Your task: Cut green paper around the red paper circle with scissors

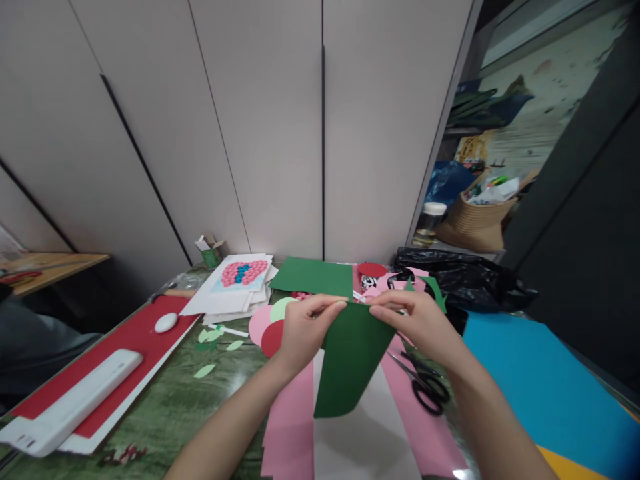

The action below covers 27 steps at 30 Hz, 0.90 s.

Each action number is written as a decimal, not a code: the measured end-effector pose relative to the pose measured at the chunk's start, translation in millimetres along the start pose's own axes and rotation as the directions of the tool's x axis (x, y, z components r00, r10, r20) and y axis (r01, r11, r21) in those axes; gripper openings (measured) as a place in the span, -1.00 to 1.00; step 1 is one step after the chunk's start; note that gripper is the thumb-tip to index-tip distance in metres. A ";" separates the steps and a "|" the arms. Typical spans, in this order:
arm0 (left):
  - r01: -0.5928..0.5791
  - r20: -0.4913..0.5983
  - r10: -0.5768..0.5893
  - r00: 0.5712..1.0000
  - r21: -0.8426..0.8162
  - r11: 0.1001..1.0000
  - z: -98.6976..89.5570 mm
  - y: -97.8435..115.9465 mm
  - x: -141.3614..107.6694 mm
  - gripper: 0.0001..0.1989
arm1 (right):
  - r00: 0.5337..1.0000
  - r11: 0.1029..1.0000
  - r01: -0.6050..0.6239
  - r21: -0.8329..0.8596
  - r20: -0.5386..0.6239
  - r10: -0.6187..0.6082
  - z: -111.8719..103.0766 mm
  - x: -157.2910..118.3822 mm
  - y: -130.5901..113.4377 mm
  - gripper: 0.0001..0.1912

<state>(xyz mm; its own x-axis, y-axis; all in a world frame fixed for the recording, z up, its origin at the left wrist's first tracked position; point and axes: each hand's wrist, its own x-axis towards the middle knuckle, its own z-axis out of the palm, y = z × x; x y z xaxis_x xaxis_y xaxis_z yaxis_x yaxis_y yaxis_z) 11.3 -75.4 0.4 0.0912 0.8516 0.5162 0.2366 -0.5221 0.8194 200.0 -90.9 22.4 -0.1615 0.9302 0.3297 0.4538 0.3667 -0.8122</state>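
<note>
A sheet of dark green paper [353,360] hangs between my two hands, curving down over the work surface. My left hand [310,327] pinches its upper left edge between thumb and fingers. At the upper right edge, my right hand [415,317] pinches the same sheet. Below it lie a white sheet [365,440] and pink paper [290,420]. Black-handled scissors [425,387] rest on the pink paper, just under my right hand. Pink, red and light green paper circles [273,339] lie beside my left hand.
Another green sheet [315,275] lies behind my hands, near a stack of white paper [230,280]. On the left, a long white device [80,400] sits on red paper [160,340]. Blue paper [545,373] and a black plastic bag [460,277] are at right. Cabinet doors [280,133] stand behind.
</note>
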 end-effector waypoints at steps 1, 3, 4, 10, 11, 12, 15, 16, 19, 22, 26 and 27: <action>-0.001 0.028 0.001 1.000 0.011 1.000 0.3 0.6 0.1 -0.85 | 1.000 1.000 0.002 -0.029 0.020 -0.002 -0.2 -0.5 -1.0 -0.85; -0.009 0.078 0.007 0.997 0.026 1.000 0.9 1.5 0.4 -0.86 | 0.999 0.998 0.014 -0.064 0.044 -0.012 0.0 -1.0 -2.2 -0.85; -0.012 0.094 0.009 0.996 0.030 0.999 1.0 1.8 0.6 -0.87 | 0.999 0.997 0.023 -0.074 0.046 -0.020 0.3 -1.0 -2.3 -0.85; 0.018 0.104 -0.022 0.994 0.041 0.999 0.4 2.4 2.5 -0.88 | 0.998 0.997 0.046 -0.058 0.051 -0.043 1.1 0.4 0.6 -0.85; 0.023 0.105 -0.027 0.994 0.042 0.999 0.4 2.7 2.6 -0.88 | 0.998 0.997 0.047 -0.053 0.050 -0.044 1.0 0.4 0.7 -0.85; 0.028 0.105 -0.032 0.994 0.041 0.999 0.6 3.0 2.7 -0.88 | 0.998 0.997 0.049 -0.052 0.049 -0.046 0.9 0.3 0.5 -0.85; 0.039 0.110 -0.041 0.993 0.021 0.999 1.5 3.3 2.0 -0.87 | 0.998 0.997 0.048 -0.058 0.035 -0.046 1.2 0.0 -0.7 -0.86; 0.048 0.107 -0.048 0.993 0.009 0.999 2.0 3.0 1.7 -0.86 | 0.999 0.997 0.045 -0.063 0.028 -0.043 1.6 0.0 -0.9 -0.86; 0.094 0.114 -0.090 0.989 -0.029 0.995 3.0 1.3 1.0 -0.84 | 0.999 0.996 0.042 -0.081 -0.002 -0.042 2.5 0.9 0.0 -0.87; 0.125 0.168 -0.116 0.979 -0.043 0.991 3.4 -0.6 1.2 -0.82 | 0.998 0.999 0.031 -0.038 -0.049 -0.033 1.7 2.6 3.9 -0.86; 0.156 0.206 -0.141 0.968 -0.061 0.986 3.3 -2.0 1.8 -0.81 | 0.986 0.998 0.010 0.069 -0.169 0.002 -1.4 4.8 11.5 -0.84; 0.164 0.202 -0.146 0.968 -0.073 0.984 3.2 -2.3 1.9 -0.80 | 0.980 0.995 0.002 0.102 -0.196 0.018 -2.0 5.2 13.3 -0.84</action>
<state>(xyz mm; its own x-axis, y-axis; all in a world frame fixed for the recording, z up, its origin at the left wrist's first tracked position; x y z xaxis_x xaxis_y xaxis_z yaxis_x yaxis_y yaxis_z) 14.0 -72.4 -1.3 0.2490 0.9106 0.3299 0.1767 -0.3776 0.9090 207.0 -81.2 14.3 0.0216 0.9149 0.4032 0.3616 0.3688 -0.8563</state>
